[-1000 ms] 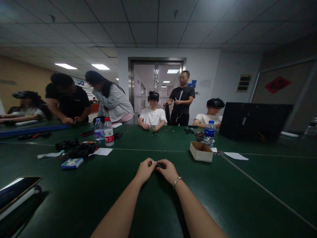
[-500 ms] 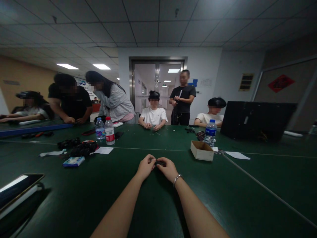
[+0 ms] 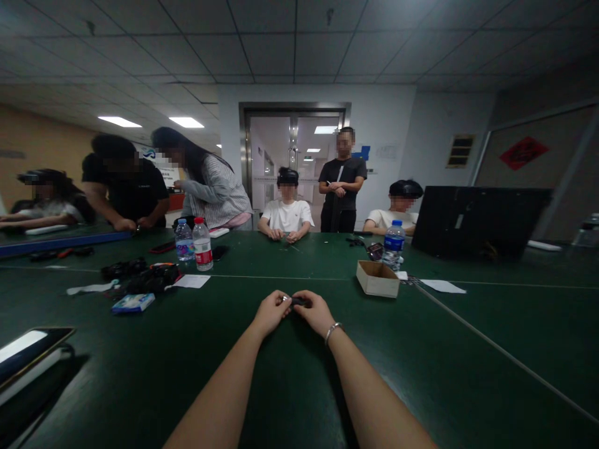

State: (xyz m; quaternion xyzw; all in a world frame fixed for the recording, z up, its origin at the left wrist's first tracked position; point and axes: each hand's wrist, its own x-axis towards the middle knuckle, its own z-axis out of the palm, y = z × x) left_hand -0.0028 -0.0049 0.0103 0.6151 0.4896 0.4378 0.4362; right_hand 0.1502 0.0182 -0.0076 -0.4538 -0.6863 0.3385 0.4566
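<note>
My left hand (image 3: 272, 313) and right hand (image 3: 316, 313) — 2, together, fingertips pinched on 1 small dark object (image 3: 298, 301) between them; 1 open box (image 3: 377, 288), beyond my right hand; handling advised — wrists steady, light even pressure, fingertips clear of the middle.

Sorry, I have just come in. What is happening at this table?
The camera wearer's right hand holds a small dark object, too small to identify, over the green table; the left hand meets it at one end. An open box stands farther away, to the right. Opposite sits a person in white.
</note>
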